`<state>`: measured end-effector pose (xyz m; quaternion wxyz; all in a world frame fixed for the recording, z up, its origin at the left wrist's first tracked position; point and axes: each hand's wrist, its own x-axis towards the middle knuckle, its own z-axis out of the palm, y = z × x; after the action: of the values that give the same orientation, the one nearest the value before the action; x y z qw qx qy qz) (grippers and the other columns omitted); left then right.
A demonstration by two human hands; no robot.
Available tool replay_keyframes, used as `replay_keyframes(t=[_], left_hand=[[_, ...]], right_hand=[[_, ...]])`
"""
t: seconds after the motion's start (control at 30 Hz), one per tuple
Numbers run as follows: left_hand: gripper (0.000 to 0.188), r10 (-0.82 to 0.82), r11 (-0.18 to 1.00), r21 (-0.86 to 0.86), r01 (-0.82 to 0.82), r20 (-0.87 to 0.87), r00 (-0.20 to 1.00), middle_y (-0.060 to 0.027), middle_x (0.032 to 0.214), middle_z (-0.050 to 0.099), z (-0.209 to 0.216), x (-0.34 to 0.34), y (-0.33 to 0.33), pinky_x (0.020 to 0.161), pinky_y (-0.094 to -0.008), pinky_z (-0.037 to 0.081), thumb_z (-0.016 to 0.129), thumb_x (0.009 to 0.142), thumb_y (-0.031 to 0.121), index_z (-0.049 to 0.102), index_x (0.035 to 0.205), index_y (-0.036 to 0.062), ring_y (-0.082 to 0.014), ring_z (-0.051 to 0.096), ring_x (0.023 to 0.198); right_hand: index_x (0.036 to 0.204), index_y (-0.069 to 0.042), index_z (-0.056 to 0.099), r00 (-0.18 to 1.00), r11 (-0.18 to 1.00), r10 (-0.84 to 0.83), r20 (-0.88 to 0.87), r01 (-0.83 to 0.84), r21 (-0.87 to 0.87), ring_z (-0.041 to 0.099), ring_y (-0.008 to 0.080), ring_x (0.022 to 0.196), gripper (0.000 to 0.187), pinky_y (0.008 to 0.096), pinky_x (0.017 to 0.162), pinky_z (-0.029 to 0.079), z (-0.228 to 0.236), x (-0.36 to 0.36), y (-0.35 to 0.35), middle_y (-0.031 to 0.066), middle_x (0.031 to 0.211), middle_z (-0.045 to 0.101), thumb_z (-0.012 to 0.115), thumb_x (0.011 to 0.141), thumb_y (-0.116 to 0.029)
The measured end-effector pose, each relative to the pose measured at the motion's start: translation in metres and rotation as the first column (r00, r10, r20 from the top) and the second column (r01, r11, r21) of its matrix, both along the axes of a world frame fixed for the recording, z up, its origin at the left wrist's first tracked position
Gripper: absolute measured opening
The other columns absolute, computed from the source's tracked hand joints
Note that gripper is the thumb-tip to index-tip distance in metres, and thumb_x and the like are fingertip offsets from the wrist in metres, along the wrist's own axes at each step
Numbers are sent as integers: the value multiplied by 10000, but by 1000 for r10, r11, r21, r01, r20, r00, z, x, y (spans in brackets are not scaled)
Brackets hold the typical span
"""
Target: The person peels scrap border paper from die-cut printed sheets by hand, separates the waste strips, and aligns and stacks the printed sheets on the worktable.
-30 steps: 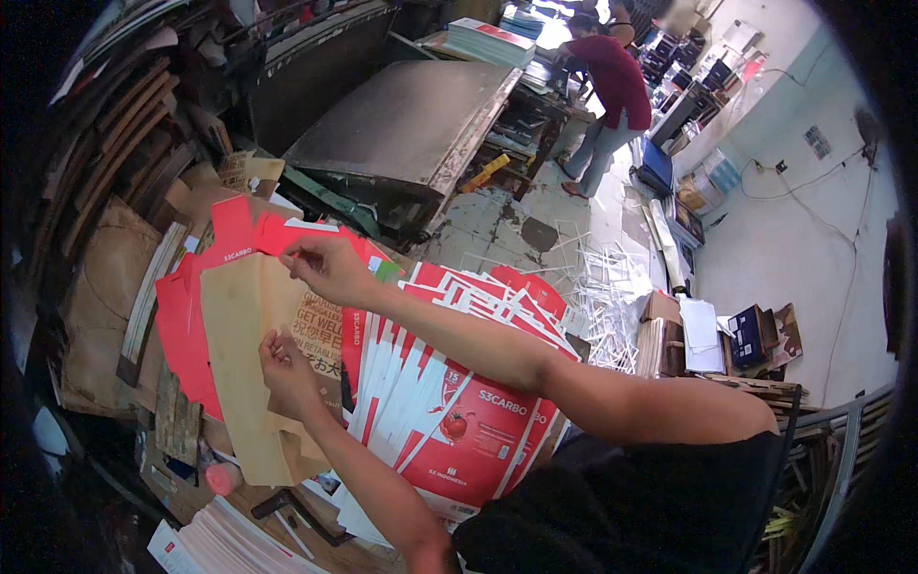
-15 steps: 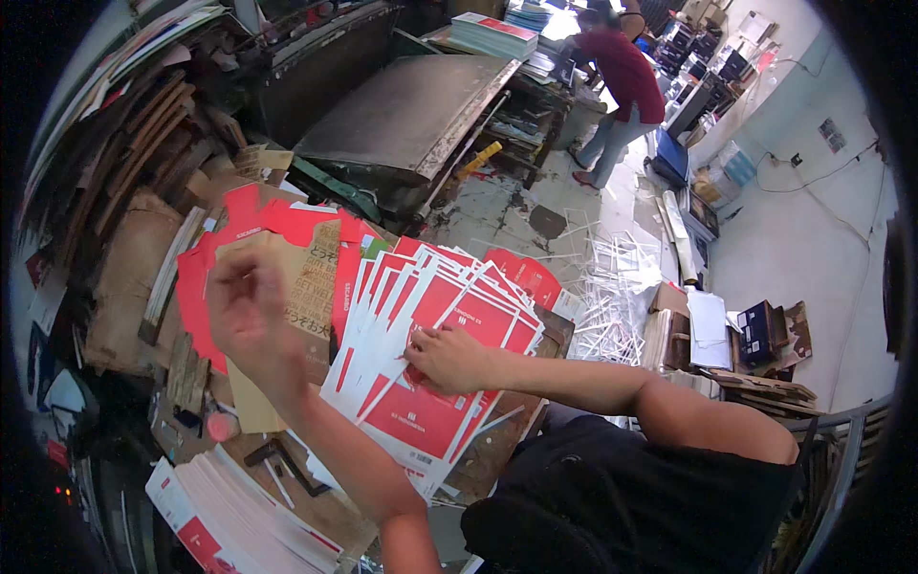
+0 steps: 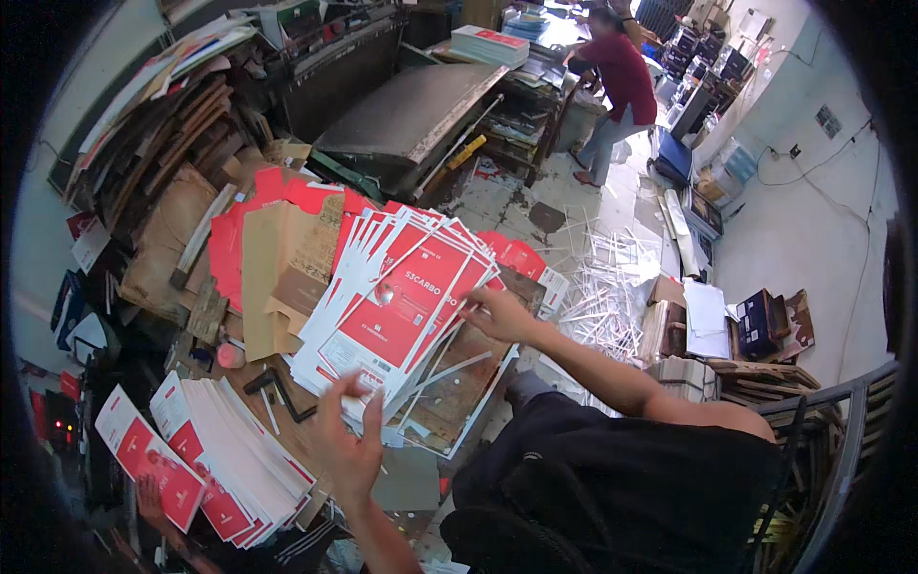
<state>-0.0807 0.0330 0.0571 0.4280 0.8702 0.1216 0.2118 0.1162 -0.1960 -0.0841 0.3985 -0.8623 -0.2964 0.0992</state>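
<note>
A fanned pile of red and white printed sheets (image 3: 382, 328) lies on the worktable before me. My right hand (image 3: 502, 316) is at the pile's right edge, its fingers pinched together; what they grip, if anything, is too small to make out. Over the near edge of the pile hangs my left hand (image 3: 349, 445), open, thumb and fingers apart and holding nothing. A thin white paper strip (image 3: 397, 260) lies across the top sheets. At the lower left, another person's hand (image 3: 151, 499) holds a red and white sheet (image 3: 143, 448) beside a thick stack of similar sheets (image 3: 234, 445).
Brown cardboard (image 3: 260, 249) and red paper offcuts (image 3: 228, 251) lie left of the pile. A black angled frame (image 3: 279, 387) rests near the stack. White strips (image 3: 612, 297) heap on the floor at right. A person in a dark red shirt (image 3: 626, 72) stands farther back.
My left hand has come down from over the cardboard to the pile's near edge. My right hand has moved off the top sheets to their right edge. Another person's hand has appeared with a sheet.
</note>
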Motion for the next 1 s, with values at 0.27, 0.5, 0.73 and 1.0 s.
replay_keyframes(t=[0.27,0.5,0.73,1.0], left_hand=[[356,-27,925,-221,-309,-851,525,-158,826,607,-323,-242,-188,690,-399,455,561,913,360,607,955,10,-267,585,757],[337,-104,882,-370,-291,-756,646,-133,1020,578,-362,-180,-326,820,-361,450,577,917,286,551,1108,9,-237,562,944],[400,-26,693,-687,-217,-325,945,-103,1178,544,-157,-185,-385,924,-306,447,565,939,240,483,1264,22,-183,526,1108],[578,-431,-266,-930,252,349,832,-94,1364,454,-136,-127,-473,1051,-321,295,490,943,432,428,1355,32,-181,415,1236]], right_hand=[[1102,-16,610,987,966,-47,-152,84,246,608,118,752,272,287,688,493,-45,-4,-119,57,836,652,612,879,-172],[1044,-9,637,977,990,-6,-215,37,139,641,179,756,295,324,689,508,-90,38,-229,117,835,668,625,858,-237],[1018,5,628,923,945,4,-385,-129,-299,644,246,738,328,362,676,498,-301,13,-448,151,856,670,609,837,-268],[1102,22,591,840,797,177,-512,-428,-427,615,278,910,329,357,815,459,-306,-13,-495,169,999,649,525,902,-231]])
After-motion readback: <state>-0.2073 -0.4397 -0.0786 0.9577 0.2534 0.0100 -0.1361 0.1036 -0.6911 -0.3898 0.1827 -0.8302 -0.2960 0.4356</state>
